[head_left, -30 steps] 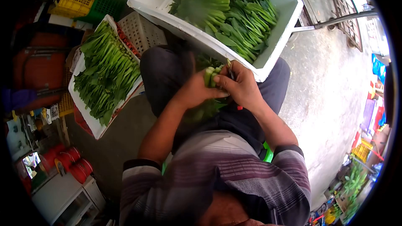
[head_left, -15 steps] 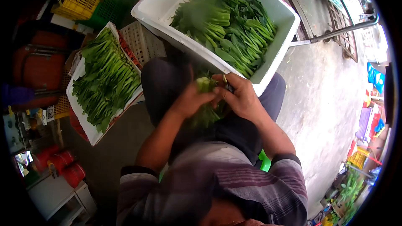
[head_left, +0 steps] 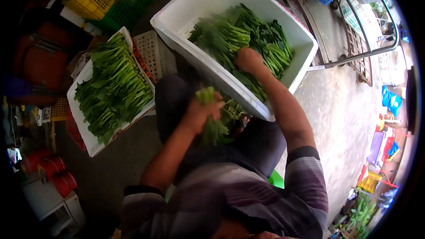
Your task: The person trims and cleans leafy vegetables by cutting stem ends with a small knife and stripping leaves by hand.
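Note:
My left hand [head_left: 204, 111] is wrapped round a small bunch of leafy greens [head_left: 214, 132], stem ends up, above my lap. My right hand [head_left: 249, 60] reaches into a white foam box [head_left: 177, 17] and touches the greens [head_left: 265, 39] lying there; its fingers are curled, and what they hold is hidden. At the left, a shallow white foam tray [head_left: 92, 147] bears a row of long-stemmed greens [head_left: 115, 86].
Yellow crate [head_left: 93, 2] and green crate [head_left: 121, 15] stand at upper left. A perforated pale crate [head_left: 155, 55] is beside the tray. Red containers [head_left: 64, 182] sit at lower left. A metal-framed cart [head_left: 361, 55] is at upper right. Loose greens [head_left: 231, 112] show below the box.
My right hand has moved from beside my left hand up into the foam box. My left hand has shifted slightly down and left, still round the bunch. The whole view has shifted a little.

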